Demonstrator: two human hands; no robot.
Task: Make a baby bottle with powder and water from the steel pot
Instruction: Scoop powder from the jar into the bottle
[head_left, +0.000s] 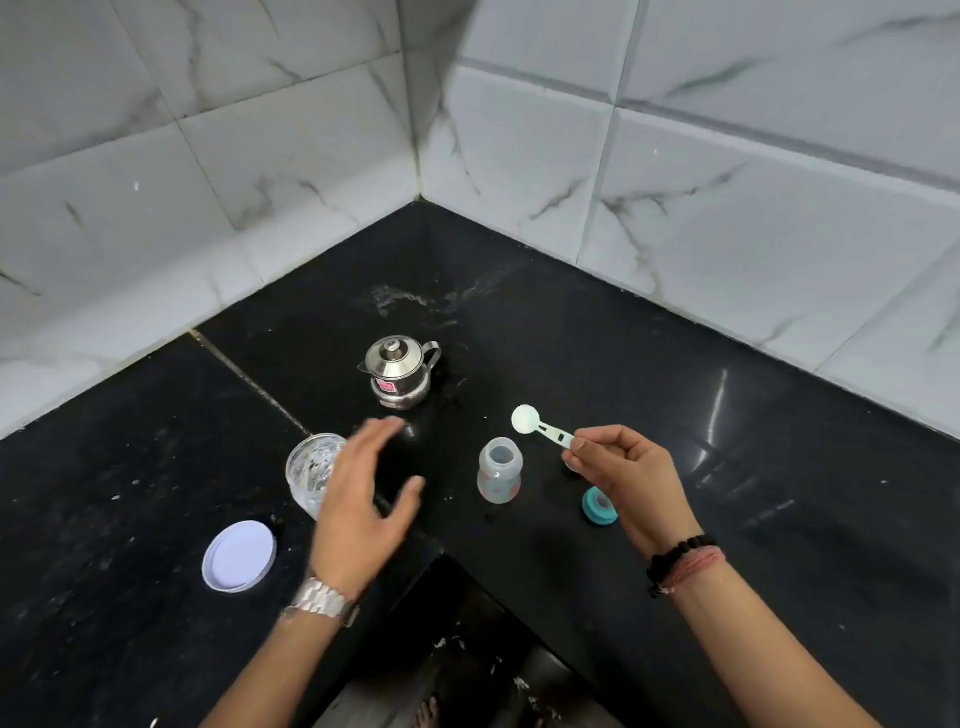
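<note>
Walls: marble-look white tiles meeting in a corner behind the work area
Counter (675, 364): black polished stone, L-shaped, dusted with pale specks
Left hand (363, 499): blurred, fingers spread wide and holding nothing, hovering just beside the jar
Right hand (623, 467): thumb and fingertips pinched on the scoop's handle, other fingers curled in
Steel pot (400, 371): one, lid on, standing near the back, well apart from both hands
Powder jar (311, 470): one, clear, open, white residue on its walls; how much powder is left I cannot tell
Jar lid (239, 556): one, white, lying off the jar near the counter edge
Baby bottle (498, 470): one, upright and uncapped, between the hands; contents unclear
Bottle cap (600, 505): one, teal ring with the teat, resting on the counter below the right hand
Scoop (540, 428): one, pale green, bowl raised above and just right of the bottle mouth, apparently empty
Progress: likely mid-powder; pouring water, capping and mixing seem left
</note>
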